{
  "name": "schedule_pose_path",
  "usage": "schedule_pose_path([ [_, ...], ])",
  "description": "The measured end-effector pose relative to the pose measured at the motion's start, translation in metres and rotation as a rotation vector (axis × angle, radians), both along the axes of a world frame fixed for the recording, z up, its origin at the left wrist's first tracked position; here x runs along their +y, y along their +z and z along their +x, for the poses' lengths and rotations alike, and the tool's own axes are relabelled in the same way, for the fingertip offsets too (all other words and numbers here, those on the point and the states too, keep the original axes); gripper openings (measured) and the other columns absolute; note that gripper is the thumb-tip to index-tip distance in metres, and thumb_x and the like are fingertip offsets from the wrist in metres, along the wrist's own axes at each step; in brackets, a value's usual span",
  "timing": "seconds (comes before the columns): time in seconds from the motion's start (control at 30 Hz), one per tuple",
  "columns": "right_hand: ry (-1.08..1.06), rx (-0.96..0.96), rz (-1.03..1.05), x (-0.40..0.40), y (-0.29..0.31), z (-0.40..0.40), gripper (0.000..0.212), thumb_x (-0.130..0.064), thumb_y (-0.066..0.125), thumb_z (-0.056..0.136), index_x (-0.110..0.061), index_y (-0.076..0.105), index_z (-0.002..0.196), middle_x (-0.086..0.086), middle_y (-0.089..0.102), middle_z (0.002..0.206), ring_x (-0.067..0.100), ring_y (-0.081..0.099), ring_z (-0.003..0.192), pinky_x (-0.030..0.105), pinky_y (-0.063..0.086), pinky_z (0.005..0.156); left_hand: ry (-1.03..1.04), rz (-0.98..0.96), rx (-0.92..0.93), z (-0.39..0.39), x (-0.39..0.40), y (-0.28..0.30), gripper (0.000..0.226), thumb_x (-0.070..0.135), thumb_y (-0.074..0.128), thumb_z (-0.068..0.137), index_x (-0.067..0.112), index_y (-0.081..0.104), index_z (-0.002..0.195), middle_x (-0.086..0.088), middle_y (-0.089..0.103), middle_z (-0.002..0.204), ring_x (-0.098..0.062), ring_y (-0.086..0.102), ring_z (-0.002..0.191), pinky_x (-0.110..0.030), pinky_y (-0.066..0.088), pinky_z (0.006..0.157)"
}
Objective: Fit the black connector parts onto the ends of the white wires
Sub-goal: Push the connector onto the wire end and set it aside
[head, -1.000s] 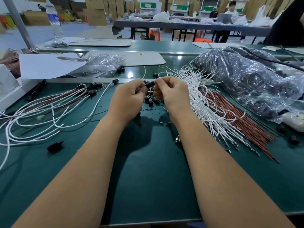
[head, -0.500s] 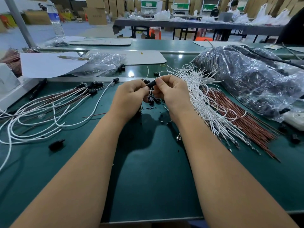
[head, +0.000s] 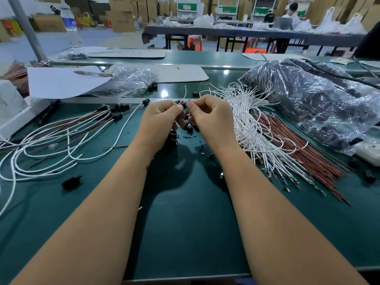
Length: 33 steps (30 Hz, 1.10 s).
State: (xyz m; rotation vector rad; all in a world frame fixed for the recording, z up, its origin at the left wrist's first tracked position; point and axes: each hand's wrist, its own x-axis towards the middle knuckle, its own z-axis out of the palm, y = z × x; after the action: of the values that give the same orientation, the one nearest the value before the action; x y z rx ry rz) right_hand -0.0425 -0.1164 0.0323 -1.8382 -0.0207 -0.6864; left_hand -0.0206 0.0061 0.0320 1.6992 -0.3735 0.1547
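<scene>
My left hand (head: 162, 118) and my right hand (head: 209, 117) meet over the middle of the green table and together pinch a small black connector part (head: 185, 104) between thumbs and fingers. Whether a wire is in it is hidden by my fingers. Under the hands lie several loose black connector parts (head: 189, 126). A bundle of bare white wires (head: 248, 128) lies to the right. White wires with black connectors fitted (head: 61, 138) curve across the table on the left.
Red-brown wires (head: 304, 153) lie beside the white bundle. A large clear bag of black parts (head: 314, 99) fills the right, a smaller bag (head: 131, 81) and white paper (head: 61, 82) the back left. A lone black part (head: 71, 181) sits front left.
The hands stay together on the black connector part, the fingers shifting slightly around it. The piles of wires have not moved.
</scene>
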Motion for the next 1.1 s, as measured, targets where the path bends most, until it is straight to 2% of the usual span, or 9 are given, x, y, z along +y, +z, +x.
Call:
schedule_pose_path([
  [0.17,-0.001,-0.041,0.004,0.000,-0.001,-0.001,0.009,-0.014,0.072,0.085,-0.011,0.070,0.077,0.004,0.069,0.072,0.024,0.067,0.071,0.043,0.055,0.074,0.025,0.011,-0.031,0.005,0.004,-0.001,0.016,0.014,0.059,0.093,0.016,0.060,0.077,-0.001,0.062,0.069,-0.010,0.052,0.061,-0.020,0.044,0.060],
  [0.3,0.005,-0.058,0.019,-0.001,-0.004,0.002,0.010,-0.016,0.074,0.084,-0.015,0.069,0.075,-0.001,0.068,0.069,0.020,0.066,0.069,0.037,0.056,0.071,-0.023,0.015,-0.072,0.005,0.008,0.003,0.018,0.006,0.064,0.089,0.014,0.065,0.074,-0.001,0.057,0.063,-0.014,0.048,0.062,-0.028,0.043,0.063],
  [0.37,0.017,-0.054,0.070,-0.003,-0.003,0.004,0.012,-0.015,0.074,0.084,-0.018,0.068,0.074,0.002,0.069,0.071,0.024,0.067,0.070,0.042,0.057,0.073,-0.075,0.021,-0.059,0.006,0.010,0.006,0.016,0.003,0.065,0.088,0.012,0.067,0.075,-0.003,0.058,0.064,-0.017,0.049,0.064,-0.034,0.041,0.067],
  [0.53,-0.018,-0.065,0.245,-0.015,0.001,0.010,0.016,-0.010,0.063,0.092,-0.018,0.064,0.078,0.004,0.068,0.071,0.014,0.065,0.062,0.036,0.059,0.068,-0.132,0.071,-0.085,0.006,0.010,0.009,0.025,-0.002,0.060,0.088,0.020,0.073,0.087,-0.008,0.048,0.064,-0.020,0.045,0.066,-0.034,0.041,0.070],
  [0.63,-0.099,-0.009,0.012,-0.017,-0.005,0.013,0.014,-0.009,0.055,0.096,-0.018,0.064,0.089,0.001,0.067,0.081,0.014,0.065,0.072,0.034,0.058,0.074,0.014,-0.007,-0.072,0.012,0.016,0.005,0.025,0.003,0.058,0.091,0.024,0.070,0.088,-0.006,0.051,0.068,-0.019,0.048,0.067,-0.029,0.047,0.068],
  [0.73,-0.049,0.010,-0.379,-0.005,-0.012,0.014,0.027,-0.001,0.050,0.094,-0.009,0.065,0.115,0.005,0.067,0.107,0.014,0.059,0.095,0.023,0.050,0.089,0.123,-0.149,-0.031,0.021,0.026,0.000,0.019,0.003,0.053,0.095,0.020,0.063,0.092,-0.002,0.056,0.075,-0.010,0.052,0.065,-0.024,0.049,0.066],
  [0.87,0.039,0.197,-0.943,0.006,-0.021,0.017,0.047,-0.005,0.046,0.092,-0.023,0.052,0.134,-0.004,0.055,0.134,0.020,0.041,0.124,0.038,0.030,0.105,0.142,-0.313,0.051,0.029,0.030,-0.004,0.019,0.004,0.051,0.097,0.019,0.053,0.108,-0.002,0.060,0.079,-0.007,0.057,0.060,-0.020,0.051,0.056],
  [0.97,-0.020,0.229,-1.006,0.004,-0.021,0.018,0.041,-0.006,0.046,0.090,-0.021,0.058,0.125,-0.004,0.057,0.129,0.020,0.044,0.120,0.037,0.030,0.101,0.121,-0.312,0.169,0.032,0.030,-0.004,0.022,0.003,0.049,0.098,0.013,0.053,0.117,-0.003,0.066,0.083,-0.006,0.057,0.056,-0.017,0.050,0.052],
  [1.1,-0.100,0.220,-0.956,0.000,-0.019,0.018,0.029,-0.016,0.051,0.091,-0.024,0.062,0.117,-0.005,0.061,0.118,0.021,0.047,0.112,0.036,0.031,0.095,0.110,-0.232,0.258,0.035,0.024,-0.007,0.021,0.001,0.045,0.099,0.013,0.059,0.109,-0.002,0.064,0.081,-0.001,0.038,0.040,-0.012,0.030,0.038],
])
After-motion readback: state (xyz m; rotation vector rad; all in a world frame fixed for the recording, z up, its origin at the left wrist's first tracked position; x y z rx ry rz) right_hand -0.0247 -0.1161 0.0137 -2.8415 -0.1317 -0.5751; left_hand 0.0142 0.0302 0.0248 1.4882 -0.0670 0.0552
